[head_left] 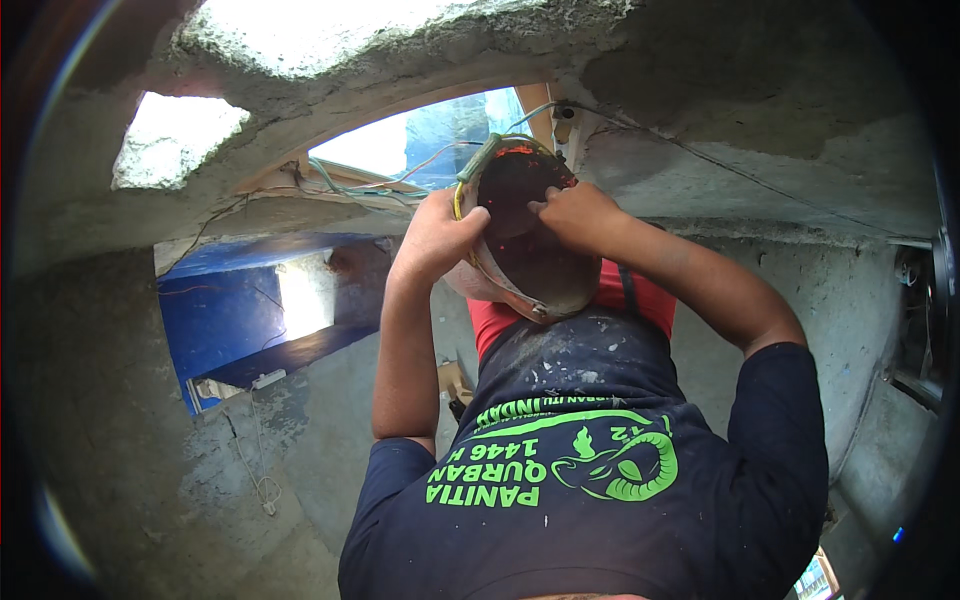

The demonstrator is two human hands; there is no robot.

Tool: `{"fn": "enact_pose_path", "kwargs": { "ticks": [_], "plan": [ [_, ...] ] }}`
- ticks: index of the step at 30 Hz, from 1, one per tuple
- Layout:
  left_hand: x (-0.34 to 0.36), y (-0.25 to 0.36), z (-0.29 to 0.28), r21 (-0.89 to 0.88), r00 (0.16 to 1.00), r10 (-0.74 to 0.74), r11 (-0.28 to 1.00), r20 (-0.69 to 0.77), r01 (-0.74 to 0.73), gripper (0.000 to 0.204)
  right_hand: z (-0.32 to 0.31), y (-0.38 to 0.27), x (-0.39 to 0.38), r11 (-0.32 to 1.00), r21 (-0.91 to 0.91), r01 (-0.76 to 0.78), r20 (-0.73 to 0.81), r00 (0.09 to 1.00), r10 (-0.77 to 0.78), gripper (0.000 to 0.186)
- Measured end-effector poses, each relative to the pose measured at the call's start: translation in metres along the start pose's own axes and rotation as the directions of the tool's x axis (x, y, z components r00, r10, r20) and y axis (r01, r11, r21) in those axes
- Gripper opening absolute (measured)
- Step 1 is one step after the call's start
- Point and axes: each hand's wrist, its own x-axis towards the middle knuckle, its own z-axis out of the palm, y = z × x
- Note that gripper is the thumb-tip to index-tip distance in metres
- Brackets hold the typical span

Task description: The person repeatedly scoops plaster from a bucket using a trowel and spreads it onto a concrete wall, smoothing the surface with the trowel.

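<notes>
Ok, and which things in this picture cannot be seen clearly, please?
In the head view:
Right hand: its curled fingers hide whether it holds anything.
Left hand: most fingers are hidden by the hand itself and the bucket.
Bucket's bottom: lost in shadow.
Feet: hidden by bucket and body.

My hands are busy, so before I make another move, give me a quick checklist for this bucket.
1. Left hand gripping the bucket: ok, at the rim, thumb over the edge.
2. Right hand clear of the bucket: not ok, it is at the mouth.
3. Bucket mouth turned toward you: ok, the dark inside shows.
4. Contents identified: cannot tell, too dark, with only some orange-red patches showing.
5. Wires apart from the bucket: cannot tell, some run close by at the window opening.
</notes>
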Motion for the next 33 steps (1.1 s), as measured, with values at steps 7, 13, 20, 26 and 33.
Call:
{"fn": "enact_pose_path", "kwargs": {
  "ticks": [7, 13, 20, 26, 33],
  "plan": [
    [0.005, -0.007, 0.003, 0.069, 0.999, -0.040, 0.997, 0.028, 0.038, 0.034, -0.055, -0.018, 0.023, 0.987, 0.094, 0.129, 0.511, 0.844, -0.159, 0.028],
    [0.001, 0.003, 0.004, 0.044, 0.998, 0.029, 0.999, 0.057, -0.031, 0.033, -0.023, 0.037, 0.044, 0.898, 0.404, -0.174, 0.747, 0.629, -0.214, 0.039],
    [-0.016, -0.008, -0.009, -0.091, 0.994, 0.017, 0.996, 0.112, -0.007, 0.030, 0.040, 0.069, -0.021, 0.198, 0.822, -0.534, 0.562, 0.702, -0.437, 0.044],
    [-0.034, -0.031, -0.024, -0.369, 0.999, 0.042, 0.929, 0.016, -0.033, 0.024, 0.018, 0.083, -0.084, -0.230, 0.804, -0.549, 0.447, 0.812, -0.376, 0.057],
    [-0.050, -0.072, -0.057, -0.276, 0.995, 0.026, 0.960, -0.096, -0.051, 0.027, -0.015, 0.088, -0.121, -0.293, 0.937, -0.193, 0.181, 0.981, -0.068, 0.055]
  ]
}}
